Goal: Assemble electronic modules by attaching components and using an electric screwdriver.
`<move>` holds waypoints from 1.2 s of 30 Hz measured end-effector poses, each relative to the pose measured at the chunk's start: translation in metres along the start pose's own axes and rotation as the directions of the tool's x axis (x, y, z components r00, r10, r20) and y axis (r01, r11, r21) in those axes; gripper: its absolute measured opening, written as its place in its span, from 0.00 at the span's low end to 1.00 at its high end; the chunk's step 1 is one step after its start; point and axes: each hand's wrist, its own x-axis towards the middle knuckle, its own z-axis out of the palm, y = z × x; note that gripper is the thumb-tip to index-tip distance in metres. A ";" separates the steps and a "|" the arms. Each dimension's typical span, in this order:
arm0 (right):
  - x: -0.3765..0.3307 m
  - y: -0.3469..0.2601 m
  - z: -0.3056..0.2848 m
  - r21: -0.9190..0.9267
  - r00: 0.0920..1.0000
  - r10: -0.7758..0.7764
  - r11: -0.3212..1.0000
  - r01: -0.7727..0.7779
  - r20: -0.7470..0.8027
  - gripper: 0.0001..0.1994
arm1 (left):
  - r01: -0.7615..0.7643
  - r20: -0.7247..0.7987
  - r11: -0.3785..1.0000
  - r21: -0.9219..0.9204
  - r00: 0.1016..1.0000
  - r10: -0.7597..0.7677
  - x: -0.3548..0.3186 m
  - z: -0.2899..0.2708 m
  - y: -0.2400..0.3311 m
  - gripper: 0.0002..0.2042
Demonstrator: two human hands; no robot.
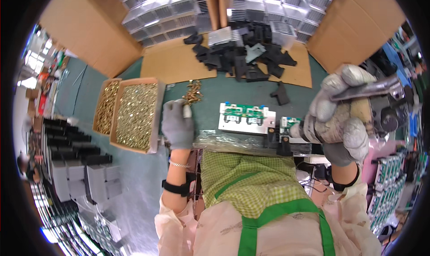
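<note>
My left hand (178, 125), in a grey glove, is closed with its fingertips beside a small pile of copper-coloured screws (194, 91). Whatever its fingers may hold is too small to make out. At the right, my gloved right hand (333, 115) wraps round a power screwdriver (358, 108) with a metal lever; its bit is hidden. Between the hands, a green circuit board (244, 108) lies on a silver metal plate (227, 124). Close to the right hand's fingers sits a second, smaller green board (290, 122), partly covered, beside black clamp-like blocks (283, 145).
Left of my left hand stand two cardboard boxes, one of brass-coloured screws (136, 115), one of copper-coloured screws (107, 107). Black plastic parts (244, 54) are heaped on cardboard (168, 70) at the back. One black part (280, 94) lies alone. Metal heat sinks (165, 14) stand behind.
</note>
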 end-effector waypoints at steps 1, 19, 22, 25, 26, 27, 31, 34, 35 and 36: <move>0.001 -0.001 -0.003 0.027 1.000 -0.008 1.000 0.007 0.030 0.32 | -0.041 -0.058 0.999 -0.031 0.998 0.039 0.001 -0.007 0.006 0.07; 0.005 0.008 0.011 0.043 0.981 -0.029 0.999 0.021 0.193 0.33 | 0.858 0.736 -0.482 -0.178 0.441 0.514 -0.049 -0.053 0.097 0.15; 0.001 0.006 0.009 0.043 0.981 -0.040 0.999 0.032 0.191 0.32 | 0.902 0.749 -0.329 -0.278 0.419 0.514 -0.045 -0.054 0.106 0.17; -0.002 -0.002 0.001 0.035 0.978 -0.110 0.994 0.105 0.180 0.32 | 0.921 0.803 -0.070 -0.384 0.371 0.467 -0.031 -0.054 0.116 0.17; -0.003 -0.005 -0.003 0.033 0.981 -0.095 0.995 0.091 0.170 0.32 | 0.630 0.643 0.183 -0.754 0.652 0.402 -0.024 -0.050 0.123 0.17; -0.005 -0.009 -0.008 0.030 0.981 -0.115 0.993 0.112 0.156 0.32 | 0.175 0.366 0.426 -0.888 0.830 0.422 -0.016 -0.046 0.130 0.17; -0.016 -0.023 -0.026 -0.135 0.970 -0.213 0.971 0.197 -0.118 0.33 | -0.238 0.507 0.853 -0.464 0.718 0.476 0.048 -0.013 0.148 0.21; -0.025 -0.029 -0.041 -0.221 0.910 -0.289 0.948 0.229 -0.298 0.33 | -0.378 0.799 0.911 -0.163 0.492 0.347 0.067 0.014 0.183 0.22; -0.029 -0.030 -0.045 -0.209 0.912 -0.283 0.951 0.227 -0.296 0.33 | -0.419 0.888 0.903 -0.098 0.372 0.269 0.069 0.023 0.197 0.23; -0.032 -0.032 -0.049 -0.196 0.915 -0.277 0.954 0.226 -0.294 0.33 | -0.415 0.891 0.905 -0.092 0.372 0.261 0.069 0.031 0.208 0.23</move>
